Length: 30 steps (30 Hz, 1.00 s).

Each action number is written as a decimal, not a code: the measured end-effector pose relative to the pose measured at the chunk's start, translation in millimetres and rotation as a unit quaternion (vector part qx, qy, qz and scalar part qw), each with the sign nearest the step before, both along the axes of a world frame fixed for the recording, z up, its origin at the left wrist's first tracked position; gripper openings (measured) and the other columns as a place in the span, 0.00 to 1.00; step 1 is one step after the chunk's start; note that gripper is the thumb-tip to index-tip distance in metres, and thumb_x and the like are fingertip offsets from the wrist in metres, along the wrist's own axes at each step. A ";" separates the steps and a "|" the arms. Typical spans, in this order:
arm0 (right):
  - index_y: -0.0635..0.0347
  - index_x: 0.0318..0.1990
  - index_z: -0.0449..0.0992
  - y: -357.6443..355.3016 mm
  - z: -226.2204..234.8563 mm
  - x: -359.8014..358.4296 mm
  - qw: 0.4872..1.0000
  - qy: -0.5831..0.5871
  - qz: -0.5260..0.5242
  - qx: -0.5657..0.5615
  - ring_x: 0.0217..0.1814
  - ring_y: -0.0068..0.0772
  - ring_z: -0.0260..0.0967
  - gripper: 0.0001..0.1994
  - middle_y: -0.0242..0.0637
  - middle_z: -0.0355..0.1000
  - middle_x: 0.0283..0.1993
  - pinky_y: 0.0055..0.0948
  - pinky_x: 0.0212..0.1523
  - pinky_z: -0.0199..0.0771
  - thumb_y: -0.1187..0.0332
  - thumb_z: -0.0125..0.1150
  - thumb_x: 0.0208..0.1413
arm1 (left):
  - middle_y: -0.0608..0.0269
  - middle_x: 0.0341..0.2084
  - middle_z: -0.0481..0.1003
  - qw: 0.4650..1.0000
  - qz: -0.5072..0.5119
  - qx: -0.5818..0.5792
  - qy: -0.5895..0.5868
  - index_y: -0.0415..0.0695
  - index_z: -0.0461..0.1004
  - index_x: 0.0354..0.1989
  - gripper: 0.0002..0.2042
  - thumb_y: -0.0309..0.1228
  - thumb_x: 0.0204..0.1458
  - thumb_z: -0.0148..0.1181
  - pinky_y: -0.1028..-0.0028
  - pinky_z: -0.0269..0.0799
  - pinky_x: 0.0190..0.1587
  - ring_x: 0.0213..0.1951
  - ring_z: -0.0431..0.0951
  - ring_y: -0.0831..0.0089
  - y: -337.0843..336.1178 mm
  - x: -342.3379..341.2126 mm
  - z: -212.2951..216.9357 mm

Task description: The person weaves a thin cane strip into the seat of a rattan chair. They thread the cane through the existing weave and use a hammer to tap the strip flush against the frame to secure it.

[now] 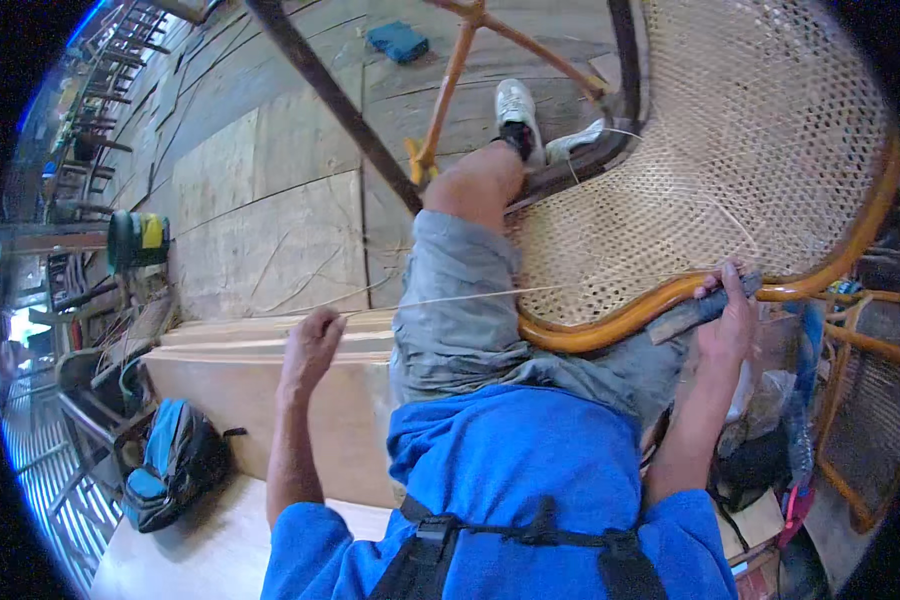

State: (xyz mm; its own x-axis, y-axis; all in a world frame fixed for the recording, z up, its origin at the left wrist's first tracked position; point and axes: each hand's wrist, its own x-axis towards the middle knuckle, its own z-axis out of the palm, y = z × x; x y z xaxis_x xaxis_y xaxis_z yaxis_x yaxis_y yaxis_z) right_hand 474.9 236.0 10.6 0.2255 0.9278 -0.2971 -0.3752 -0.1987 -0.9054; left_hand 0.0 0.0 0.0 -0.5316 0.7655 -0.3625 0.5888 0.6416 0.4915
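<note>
A woven cane panel (770,120), framed by a curved orange-brown rattan rim (610,335), leans across my lap on the right. My left hand (315,345) is out to the left, its fingers closed on one end of a thin pale cane strand (450,299). The strand runs nearly straight across my thigh to the panel, close to the rim. At the rim my right hand (732,310) is closed round a dark grey, flat stick-like tool (682,322); its exact kind cannot be made out. Another loose strand (725,212) arcs over the weave.
A dark chair frame (335,95) with orange rattan braces (455,80) stands ahead. A blue cloth-like object (398,42) lies on the plank floor. A backpack (170,465) sits left of the wooden bench (270,410). Another cane-woven frame (840,440) is at right.
</note>
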 end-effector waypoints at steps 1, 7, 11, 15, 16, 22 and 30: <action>0.59 0.36 0.69 -0.1 18.3 -0.9 0.999 0.026 -0.013 0.021 0.27 0.25 0.64 0.09 0.32 0.66 0.26 0.26 0.27 0.67 0.69 0.61 0.48 | 0.46 0.27 0.73 1.000 -0.008 0.016 -0.022 0.38 0.72 0.35 0.14 0.37 0.51 0.53 0.68 0.68 0.37 0.32 0.75 0.59 12.2 8.5 -17.1; 0.61 0.31 0.70 -5.6 76.3 9.0 0.984 -0.095 -0.046 0.143 0.24 0.25 0.62 0.04 0.32 0.65 0.25 0.26 0.27 0.66 0.74 0.58 0.48 | 0.50 0.45 0.69 0.967 -0.094 -0.064 0.227 0.39 0.72 0.41 0.12 0.27 0.47 0.56 0.63 0.65 0.48 0.47 0.69 0.56 -0.9 -30.6 9.9; 0.63 0.29 0.71 -21.9 81.5 -11.6 0.982 -0.153 -0.018 0.111 0.25 0.23 0.64 0.03 0.32 0.66 0.23 0.23 0.28 0.66 0.79 0.57 0.46 | 0.52 0.49 0.66 0.959 -0.129 0.244 0.068 0.42 0.64 0.51 0.20 0.25 0.46 0.56 0.65 0.61 0.53 0.53 0.65 0.60 87.4 54.3 34.2; 0.63 0.30 0.72 -31.5 79.7 -22.1 0.986 -0.095 -0.026 0.131 0.24 0.22 0.64 0.05 0.32 0.67 0.22 0.22 0.27 0.66 0.80 0.57 0.44 | 0.47 0.46 0.68 0.898 -0.327 0.203 -0.214 0.37 0.67 0.48 0.20 0.34 0.47 0.57 0.67 0.59 0.54 0.52 0.66 0.57 166.0 214.5 73.7; 0.63 0.30 0.72 -31.4 83.2 -18.2 0.983 -0.112 -0.038 0.138 0.23 0.22 0.64 0.05 0.32 0.67 0.22 0.22 0.27 0.66 0.80 0.57 0.44 | 0.47 0.46 0.69 0.861 -0.347 0.170 -0.330 0.37 0.67 0.47 0.21 0.39 0.49 0.55 0.69 0.61 0.53 0.51 0.68 0.58 174.6 243.3 76.9; 0.61 0.29 0.71 -34.8 121.0 68.2 0.979 -0.110 -0.114 0.130 0.26 0.21 0.64 0.05 0.30 0.65 0.26 0.21 0.25 0.66 0.78 0.59 0.43 | 0.56 0.26 0.71 0.780 -0.465 0.051 -0.415 0.40 0.71 0.35 0.11 0.36 0.54 0.51 0.71 0.68 0.31 0.27 0.73 0.70 183.8 296.6 83.5; 0.56 0.36 0.70 -47.4 174.0 181.4 0.910 -0.163 -0.334 0.183 0.30 0.26 0.63 0.10 0.29 0.67 0.28 0.28 0.33 0.67 0.70 0.63 0.46 | 0.49 0.27 0.73 0.805 -0.483 0.099 -0.331 0.39 0.72 0.33 0.11 0.35 0.51 0.50 0.63 0.68 0.35 0.32 0.74 0.53 215.8 277.3 30.6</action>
State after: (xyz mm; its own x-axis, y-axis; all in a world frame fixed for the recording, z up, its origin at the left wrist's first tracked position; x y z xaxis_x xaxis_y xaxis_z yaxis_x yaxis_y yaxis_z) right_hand 656.3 188.6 184.6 0.7965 0.5742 0.1893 0.0000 0.3132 -0.9497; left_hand 277.3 215.8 30.6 0.6056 0.7831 -0.1416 0.3337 -0.0884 0.9385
